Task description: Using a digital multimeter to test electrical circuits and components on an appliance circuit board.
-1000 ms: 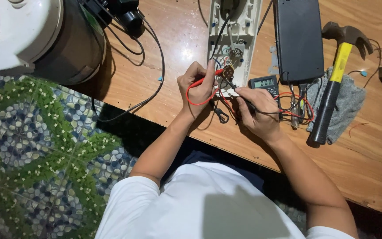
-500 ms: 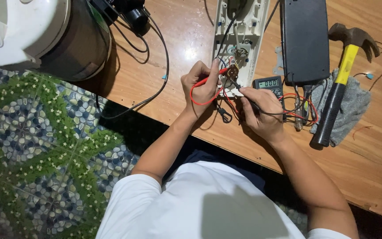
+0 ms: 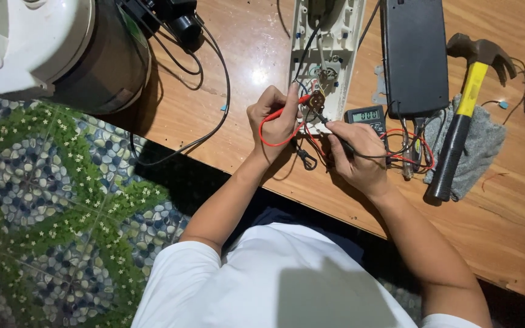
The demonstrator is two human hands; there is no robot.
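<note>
Red probe [image 3: 299, 101] pinched in left hand [image 3: 274, 118], black probe [image 3: 326, 121] in right hand [image 3: 360, 152], tips on white casing's [image 3: 335, 54] wiring.

**Hard light from above, deep shadow at the table edge**

A single strong light falls from overhead and lights the wooden table [image 3: 505, 231] warmly. It leaves a small bright glare spot on the wood just left of the white casing [image 3: 341, 36], which looks slightly washed out. The white appliance lid [image 3: 25, 36] at top left is nearly blown out. Under the table edge the shadow is almost black, and the patterned floor [image 3: 50, 200] sits dim. The left hand [image 3: 276, 118] and right hand [image 3: 360, 155] cast short, dark shadows towards the person. Focus is sharp at centre; the corners darken and soften slightly.
</note>
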